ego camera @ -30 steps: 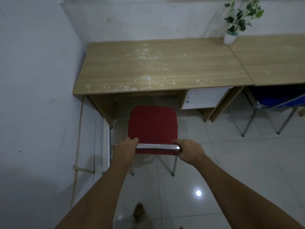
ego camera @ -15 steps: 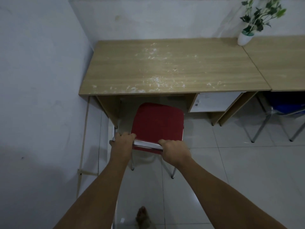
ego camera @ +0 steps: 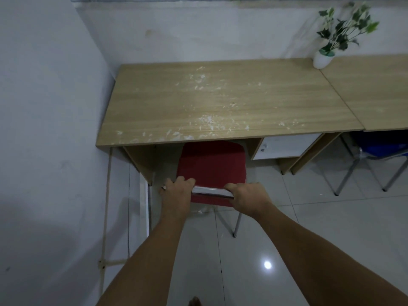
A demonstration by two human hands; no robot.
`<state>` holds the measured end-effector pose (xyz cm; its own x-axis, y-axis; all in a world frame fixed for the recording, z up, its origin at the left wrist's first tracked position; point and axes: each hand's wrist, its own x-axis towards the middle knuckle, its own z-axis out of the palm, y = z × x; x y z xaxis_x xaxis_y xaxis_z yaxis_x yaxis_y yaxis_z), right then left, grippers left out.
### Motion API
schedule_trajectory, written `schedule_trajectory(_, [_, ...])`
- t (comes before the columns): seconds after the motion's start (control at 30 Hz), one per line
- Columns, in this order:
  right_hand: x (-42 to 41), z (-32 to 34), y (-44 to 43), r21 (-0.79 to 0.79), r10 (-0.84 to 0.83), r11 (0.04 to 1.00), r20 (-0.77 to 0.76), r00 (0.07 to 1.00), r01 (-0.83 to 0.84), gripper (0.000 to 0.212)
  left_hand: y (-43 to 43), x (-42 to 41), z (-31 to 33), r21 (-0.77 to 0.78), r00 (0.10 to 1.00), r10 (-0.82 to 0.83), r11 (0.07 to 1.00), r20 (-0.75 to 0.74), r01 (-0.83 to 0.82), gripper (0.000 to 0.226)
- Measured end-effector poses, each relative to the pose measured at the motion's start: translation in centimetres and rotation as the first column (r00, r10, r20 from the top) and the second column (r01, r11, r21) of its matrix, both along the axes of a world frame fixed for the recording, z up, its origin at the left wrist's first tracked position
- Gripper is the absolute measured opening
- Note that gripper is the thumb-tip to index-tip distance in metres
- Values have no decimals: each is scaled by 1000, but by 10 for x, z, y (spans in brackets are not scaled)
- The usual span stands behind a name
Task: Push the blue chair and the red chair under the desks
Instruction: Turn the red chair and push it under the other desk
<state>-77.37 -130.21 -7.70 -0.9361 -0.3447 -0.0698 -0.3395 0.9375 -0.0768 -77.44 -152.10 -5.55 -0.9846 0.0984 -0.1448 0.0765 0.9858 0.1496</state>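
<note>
Both hands are clamped over the chrome top rail point(ego camera: 210, 191) of the red chair point(ego camera: 212, 164), the left hand point(ego camera: 176, 193) wrapped around the rail's left end with fingers curled over the front, the right hand point(ego camera: 247, 196) closed around its right end. Compared with a second ago, the chair has travelled forward: its seat, which stood fully clear of the left surface point(ego camera: 220, 102), now has its front edge slipped beneath the surface's near edge, in the knee gap between the left side panel point(ego camera: 141, 160) and the white drawer unit point(ego camera: 284, 145). That suggests the red chair's push is well begun but not finished, since most of the seat and the rear legs point(ego camera: 236, 221) are out on the tiled floor point(ego camera: 309, 239).

Relative to the hands, the seat lies directly ahead and below, the rail running between the two grips, and the arms are extended nearly straight.

At the right edge of the view, the blue chair point(ego camera: 384, 149) sits with its seat largely under the right surface point(ego camera: 375, 89), its metal legs showing on the floor; it looks already tucked in. A potted plant point(ego camera: 331, 40) stands at the back where the two surfaces meet, well apart from the work.
</note>
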Motion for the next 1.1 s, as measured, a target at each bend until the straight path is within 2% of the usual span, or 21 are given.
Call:
schedule_trajectory(0.3, [-54,4,17,-13,3,1000,-3,1000,-3,30,16,-50,4,-54,1000,-12,998,4,13,26])
schedule_trajectory(0.63, [-131,-4,49,-31,78,996,-27,997,-79,31,46,-117,-2,-64,998,50,997,28,-48,31])
schedule_trajectory(0.93, [-176,-8,71,-32,116,993,-64,991,-118,27,68,-152,-11,-158,996,88,983,-25,-90,50])
schedule_trajectory(1.1, [-197,-9,80,-52,138,989,-64,988,-142,29,76,-171,-12,-139,991,135,982,26,-130,55])
